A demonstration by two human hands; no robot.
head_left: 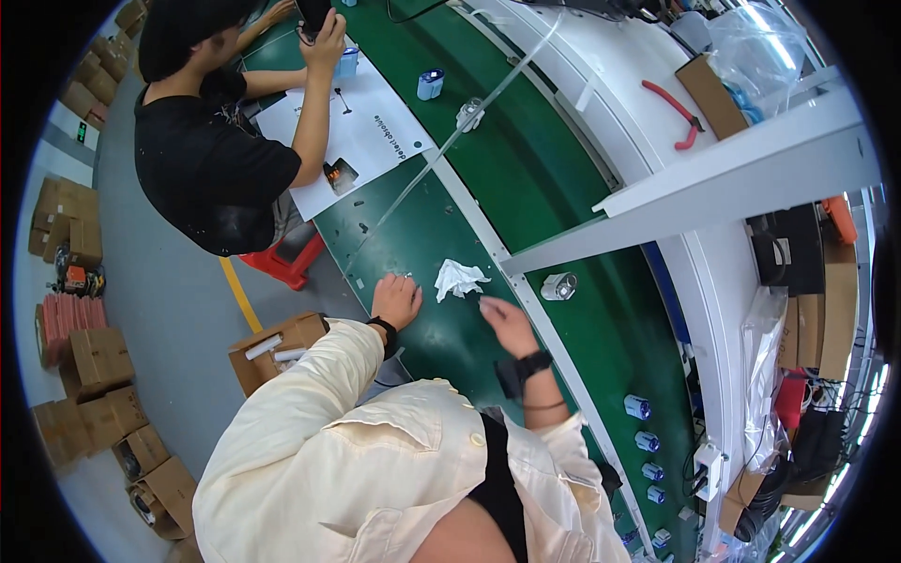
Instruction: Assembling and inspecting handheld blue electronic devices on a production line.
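Note:
My left hand rests low over the green worktop with its fingers curled together. Small metallic bits show at its fingertips, and I cannot make out what it grips, if anything. To the right, my right hand is held near the worktop's white edge strip, thumb and fingers drawn together. A tiny dark spot shows at its fingertips, too small to name. Between the hands, slightly farther off, lies a crumpled white cloth or tissue, apart from both.
A green conveyor belt runs on the right, carrying a clear-and-silver part and several blue-and-white parts. A white metal beam crosses above. Another person sits far left beside a printed sheet. An open carton stands left.

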